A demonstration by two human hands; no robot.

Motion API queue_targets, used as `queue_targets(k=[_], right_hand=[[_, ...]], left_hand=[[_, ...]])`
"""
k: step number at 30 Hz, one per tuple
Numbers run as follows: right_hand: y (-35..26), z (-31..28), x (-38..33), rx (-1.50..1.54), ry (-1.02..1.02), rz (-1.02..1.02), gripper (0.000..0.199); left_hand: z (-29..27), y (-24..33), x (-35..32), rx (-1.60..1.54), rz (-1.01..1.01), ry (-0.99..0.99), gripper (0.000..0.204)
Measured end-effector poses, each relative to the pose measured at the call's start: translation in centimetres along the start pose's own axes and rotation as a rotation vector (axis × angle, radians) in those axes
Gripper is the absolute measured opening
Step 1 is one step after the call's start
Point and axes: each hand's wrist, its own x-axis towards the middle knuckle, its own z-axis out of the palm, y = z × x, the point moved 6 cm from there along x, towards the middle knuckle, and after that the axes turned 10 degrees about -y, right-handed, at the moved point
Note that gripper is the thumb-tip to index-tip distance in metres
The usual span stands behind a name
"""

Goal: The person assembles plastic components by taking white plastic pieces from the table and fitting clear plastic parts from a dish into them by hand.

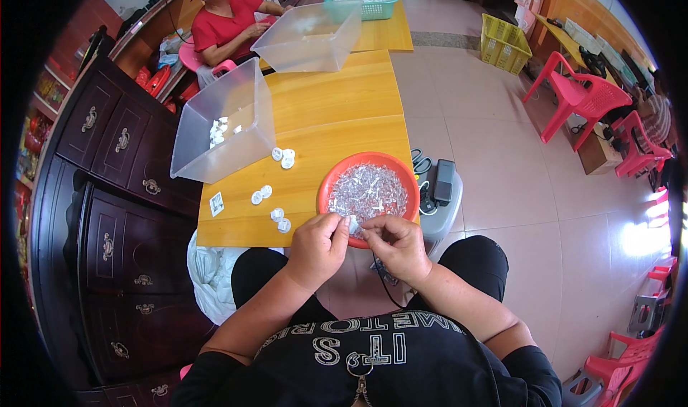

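Both my hands meet over the near rim of a round red-orange bowl (324, 190) at the table's near right corner. Inside it lies a heap of small clear plastic pieces (369, 185). My left hand (320, 248) pinches a small white round piece (353, 225) between thumb and forefinger. My right hand (396, 243) has its thumb and fingertips closed at the other side of that piece; whether it grips the white piece or a tiny clear part is too small to tell. Left of the bowl, several white discs (284, 226) lie in small groups on the wooden table (344, 135).
A clear plastic bin (193, 145) with some white pieces stands at the table's left edge. Beyond it sit another clear bin (308, 45) and a green basket (376, 11). A person in red (229, 27) sits far left. Scissors (421, 162) lie on a grey stool (441, 224).
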Motion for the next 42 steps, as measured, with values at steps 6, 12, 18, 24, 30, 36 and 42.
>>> queue_targets(k=[6,12,18,24,30,36,42], right_hand=[[0.3,0.0,0.0,-0.025,0.009,-0.027,0.009],[-0.9,-0.1,-0.1,-0.149,0.028,-0.074,0.008],[-2.0,-0.2,-0.2,-0.279,0.046,-0.117,0.008],[-1.5,-0.3,-0.1,-0.245,0.075,-0.122,0.008],[-1.2,-0.4,-0.2,-0.111,0.072,-0.099,0.006],[-1.2,-0.4,-0.2,-0.062,0.043,-0.082,0.005],[-0.8,-0.2,-0.2,-0.029,0.027,-0.089,0.005]], left_hand=[[0.0,-0.1,0.0,-0.015,-0.012,-0.011,0.018],[0.1,-0.4,0.0,-0.034,-0.043,-0.030,0.019],[-0.1,0.2,0.1,0.134,0.025,0.008,0.020],[-0.1,-0.3,0.1,-0.011,-0.041,-0.013,0.022],[0.9,-2.8,-0.4,-0.350,-0.199,-0.051,0.027],[1.4,-3.2,-0.6,-0.524,-0.364,-0.112,0.032],[1.6,-3.2,-0.7,-0.559,-0.354,-0.115,0.032]])
